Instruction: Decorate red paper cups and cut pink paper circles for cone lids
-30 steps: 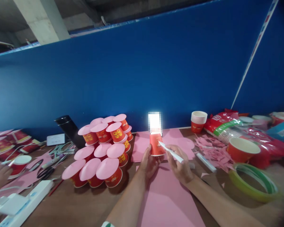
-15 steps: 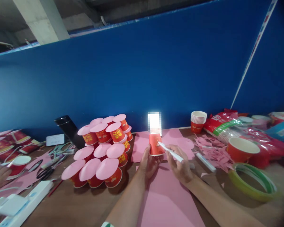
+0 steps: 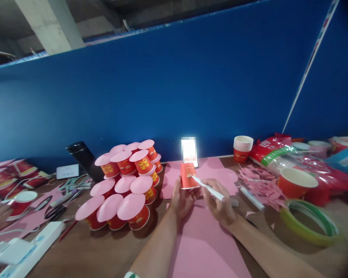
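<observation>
Left hand [image 3: 183, 201] cradles the red cup [image 3: 188, 177], right hand [image 3: 221, 204] grips the white pen [image 3: 212, 190]; imo brace the cup, press lightly.

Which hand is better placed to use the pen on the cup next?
Likely the right hand: it holds the pen, pointed at the cup, while the left hand is busy supporting the cup.

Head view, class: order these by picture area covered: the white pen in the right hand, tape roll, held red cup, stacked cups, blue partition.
1. Blue partition
2. Tape roll
3. Held red cup and stacked cups: too alike to rank
4. White pen
</observation>
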`<state>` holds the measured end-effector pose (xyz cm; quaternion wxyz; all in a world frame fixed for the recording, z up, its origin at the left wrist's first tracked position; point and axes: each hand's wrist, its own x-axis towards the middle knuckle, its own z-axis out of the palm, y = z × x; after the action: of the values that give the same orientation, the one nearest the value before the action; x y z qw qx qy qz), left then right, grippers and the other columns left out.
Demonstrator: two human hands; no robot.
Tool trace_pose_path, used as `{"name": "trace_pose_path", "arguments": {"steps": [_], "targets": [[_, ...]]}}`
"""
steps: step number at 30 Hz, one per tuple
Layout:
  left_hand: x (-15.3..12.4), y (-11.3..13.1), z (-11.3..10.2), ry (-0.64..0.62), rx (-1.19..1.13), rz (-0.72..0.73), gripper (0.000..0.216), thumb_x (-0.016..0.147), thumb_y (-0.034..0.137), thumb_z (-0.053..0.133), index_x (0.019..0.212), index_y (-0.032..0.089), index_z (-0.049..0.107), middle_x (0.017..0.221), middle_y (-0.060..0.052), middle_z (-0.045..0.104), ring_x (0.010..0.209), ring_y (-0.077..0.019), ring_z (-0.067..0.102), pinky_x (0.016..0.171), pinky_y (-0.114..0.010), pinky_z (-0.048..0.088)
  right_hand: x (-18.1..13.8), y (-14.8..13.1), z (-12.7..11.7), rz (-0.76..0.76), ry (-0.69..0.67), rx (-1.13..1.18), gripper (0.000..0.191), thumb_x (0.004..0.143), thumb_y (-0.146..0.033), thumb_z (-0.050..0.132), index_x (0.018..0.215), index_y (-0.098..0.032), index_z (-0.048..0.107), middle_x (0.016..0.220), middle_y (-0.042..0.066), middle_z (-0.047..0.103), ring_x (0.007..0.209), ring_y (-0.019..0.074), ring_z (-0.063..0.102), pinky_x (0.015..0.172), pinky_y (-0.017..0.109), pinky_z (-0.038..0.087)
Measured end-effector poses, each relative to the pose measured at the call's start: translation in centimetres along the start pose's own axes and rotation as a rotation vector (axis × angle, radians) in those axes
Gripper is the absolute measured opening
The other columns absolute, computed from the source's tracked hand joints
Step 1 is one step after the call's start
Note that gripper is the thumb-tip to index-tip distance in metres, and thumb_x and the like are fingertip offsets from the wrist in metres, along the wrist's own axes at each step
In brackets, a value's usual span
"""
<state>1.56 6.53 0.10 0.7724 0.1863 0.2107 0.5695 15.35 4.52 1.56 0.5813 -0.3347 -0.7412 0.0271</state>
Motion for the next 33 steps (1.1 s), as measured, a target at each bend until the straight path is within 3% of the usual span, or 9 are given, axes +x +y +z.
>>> {"name": "trace_pose_path", "arguments": {"steps": [13, 33], "targets": [[0.02, -0.12, -0.09, -0.035, 0.039, -0.007, 0.046, 0.084, 0.051, 0.053, 0.102, 0.010, 0.065, 0.089, -0.009, 0.070, 0.083, -0.0199, 0.065, 0.086, -0.034, 0.048, -0.07, 0.16, 0.16, 0.014, 0.018, -0.073, 0.016, 0.092, -0.019, 0.044, 0.102, -0.019, 0.056, 0.088, 0.007, 0.064, 0.079, 0.0185, 0.063, 0.071, 0.033, 0.053], [-0.22, 0.11, 0.41, 0.019, 0.017, -0.013, 0.042, 0.085, 0.046, 0.054, 0.103, 0.009, 0.064, 0.092, -0.010, 0.070, 0.083, -0.0189, 0.064, 0.085, -0.033, 0.048, 0.03, 0.05, 0.18, 0.047, 0.041, -0.062, 0.015, 0.092, -0.021, 0.044, 0.099, -0.020, 0.057, 0.086, 0.006, 0.065, 0.077, 0.0183, 0.063, 0.069, 0.032, 0.053]]}}
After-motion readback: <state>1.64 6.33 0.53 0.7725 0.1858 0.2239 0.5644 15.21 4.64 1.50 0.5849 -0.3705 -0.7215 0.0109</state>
